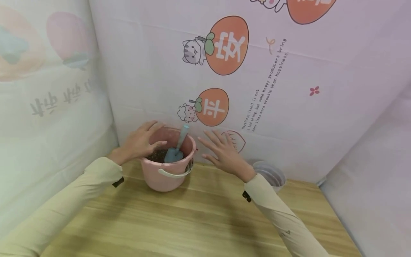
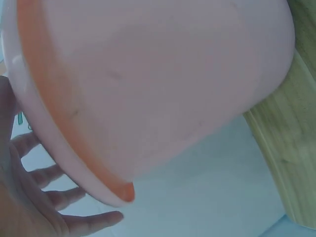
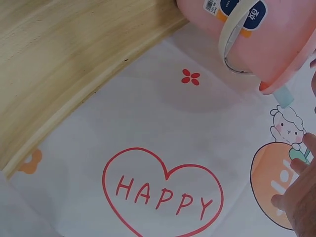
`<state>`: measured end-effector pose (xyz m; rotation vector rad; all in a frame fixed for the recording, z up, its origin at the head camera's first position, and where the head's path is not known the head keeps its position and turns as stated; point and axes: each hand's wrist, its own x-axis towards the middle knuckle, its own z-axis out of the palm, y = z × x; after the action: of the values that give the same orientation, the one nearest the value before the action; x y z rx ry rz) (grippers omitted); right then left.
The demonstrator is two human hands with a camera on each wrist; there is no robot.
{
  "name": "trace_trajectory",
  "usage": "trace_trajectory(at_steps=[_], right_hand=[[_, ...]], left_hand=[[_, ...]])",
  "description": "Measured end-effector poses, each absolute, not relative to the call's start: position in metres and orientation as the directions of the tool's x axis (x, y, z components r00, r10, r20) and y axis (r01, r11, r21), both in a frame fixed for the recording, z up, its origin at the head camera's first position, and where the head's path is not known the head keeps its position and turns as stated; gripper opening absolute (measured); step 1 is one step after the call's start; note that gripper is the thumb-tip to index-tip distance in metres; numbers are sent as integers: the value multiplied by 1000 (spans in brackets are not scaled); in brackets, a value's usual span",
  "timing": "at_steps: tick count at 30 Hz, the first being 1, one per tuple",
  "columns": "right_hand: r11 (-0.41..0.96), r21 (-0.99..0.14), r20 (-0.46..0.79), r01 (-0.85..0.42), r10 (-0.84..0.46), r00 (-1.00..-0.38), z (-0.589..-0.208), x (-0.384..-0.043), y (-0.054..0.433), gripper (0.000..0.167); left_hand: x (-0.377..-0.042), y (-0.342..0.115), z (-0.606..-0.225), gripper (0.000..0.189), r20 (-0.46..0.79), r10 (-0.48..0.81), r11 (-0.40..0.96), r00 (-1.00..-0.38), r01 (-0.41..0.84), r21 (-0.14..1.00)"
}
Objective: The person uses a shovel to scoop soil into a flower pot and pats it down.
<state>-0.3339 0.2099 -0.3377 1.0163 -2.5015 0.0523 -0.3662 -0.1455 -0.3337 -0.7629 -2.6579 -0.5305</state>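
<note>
A pink bucket (image 1: 162, 176) with a white handle (image 1: 174, 175) stands on the wooden table near the back cloth. Dark soil (image 1: 157, 156) lies inside it, and a blue-grey hand trowel (image 1: 173, 154) leans there with its handle up past the rim. My left hand (image 1: 138, 141) is at the bucket's left rim, fingers spread and thumb over the opening; in the left wrist view the fingers (image 2: 59, 197) lie right along the rim. To the right of the bucket, apart from it, my right hand (image 1: 224, 153) hovers with fingers extended and nothing in it.
A greyish-white pot (image 1: 269, 175) stands at the back right, partly behind my right forearm. Printed white cloth (image 1: 154, 71) rises behind the table (image 1: 154, 221), with more cloth at the left and right sides.
</note>
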Motion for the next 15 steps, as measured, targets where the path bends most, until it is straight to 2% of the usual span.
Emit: trace_trajectory(at_steps=[9, 15], right_hand=[[728, 118, 400, -676, -658, -639, -334, -336, 201, 62], [730, 140, 392, -669, -661, -640, -331, -339, 192, 59]], left_hand=[[-370, -160, -339, 80, 347, 381, 801, -857, 493, 339], [-369, -167, -341, 88, 291, 327, 787, -899, 429, 443]])
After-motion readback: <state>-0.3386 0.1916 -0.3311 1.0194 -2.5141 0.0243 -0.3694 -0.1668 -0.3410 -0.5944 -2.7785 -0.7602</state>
